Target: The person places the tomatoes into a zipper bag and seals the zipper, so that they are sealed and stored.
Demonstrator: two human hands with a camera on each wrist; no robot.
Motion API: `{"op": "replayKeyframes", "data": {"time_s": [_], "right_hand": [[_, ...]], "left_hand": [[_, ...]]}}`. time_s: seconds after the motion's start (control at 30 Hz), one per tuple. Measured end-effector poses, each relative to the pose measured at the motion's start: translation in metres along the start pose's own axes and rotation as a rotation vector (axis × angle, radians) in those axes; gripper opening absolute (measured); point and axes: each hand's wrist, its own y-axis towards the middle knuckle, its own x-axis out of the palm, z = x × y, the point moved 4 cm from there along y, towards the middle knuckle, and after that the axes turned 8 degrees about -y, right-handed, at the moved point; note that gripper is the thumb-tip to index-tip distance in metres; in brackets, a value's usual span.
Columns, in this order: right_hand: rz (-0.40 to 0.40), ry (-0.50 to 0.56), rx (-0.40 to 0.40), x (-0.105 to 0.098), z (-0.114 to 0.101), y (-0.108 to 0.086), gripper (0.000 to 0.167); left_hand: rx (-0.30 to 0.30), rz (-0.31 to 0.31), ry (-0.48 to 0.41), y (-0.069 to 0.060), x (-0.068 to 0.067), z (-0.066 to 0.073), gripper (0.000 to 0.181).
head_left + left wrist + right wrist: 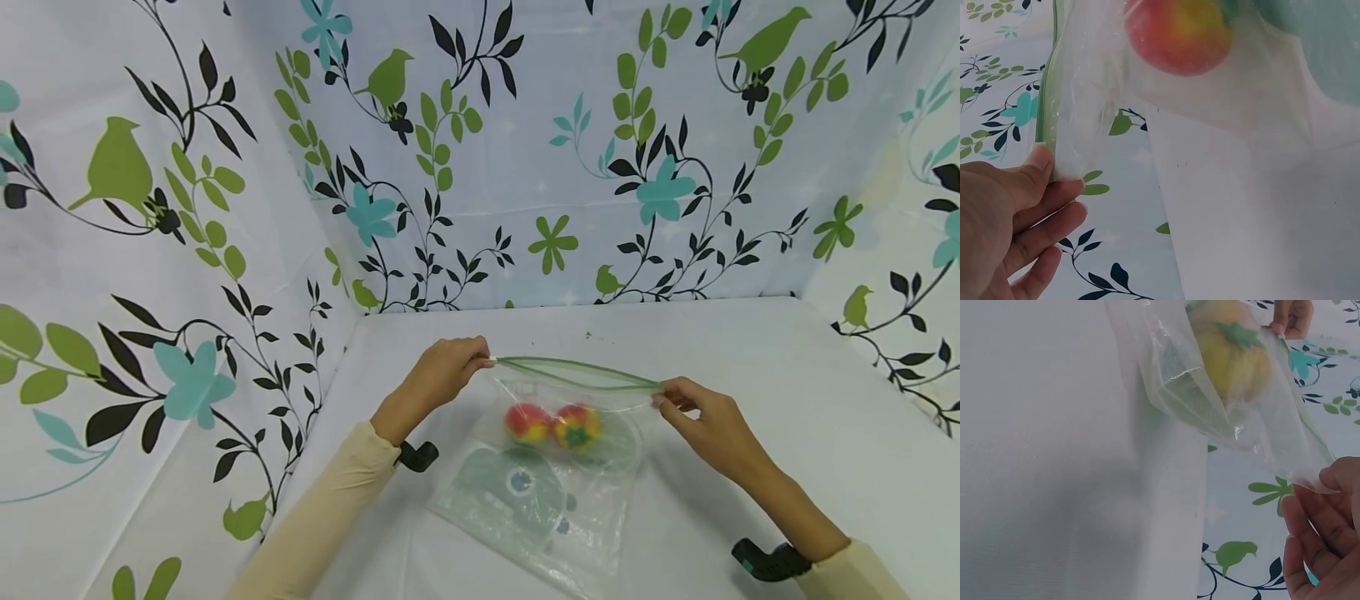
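A clear zip bag [592, 533] with a green zip edge hangs between my two hands over the white table. Its left top corner is pinched by my left hand [444, 372], thumb against fingers, as the left wrist view also shows. My right hand [708, 425] pinches the opposite top corner. Through the plastic I see two red-and-yellow fruit- or pepper-like pieces, one plain [527, 423] and one with a green leafy top [577, 427]. The green edge strips bow apart slightly between the hands.
The white table [810, 375] spreads under the bag and to both sides. Behind and at the sides hangs cloth [480, 167] printed with leaves, birds and flowers. Dark bands with small devices [768, 560] sit at both wrists.
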Motion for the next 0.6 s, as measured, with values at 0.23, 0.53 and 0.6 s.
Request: {"op": "replayKeyframes", "data": {"time_s": [0.23, 0.53, 0.6], "right_hand": [[-0.025, -0.021, 0.017, 0.007, -0.004, 0.009, 0.035], [-0.039, -0.134, -0.089, 0.017, -0.025, 0.027, 0.042], [-0.038, -0.165, -0.122, 0.018, -0.032, 0.032, 0.043]], "left_hand": [[0.013, -0.055, -0.012, -0.001, 0.000, 0.001, 0.005], [0.014, -0.050, -0.054, -0.001, 0.002, -0.003, 0.006], [0.002, -0.060, -0.067, -0.002, 0.002, -0.003, 0.006]]}}
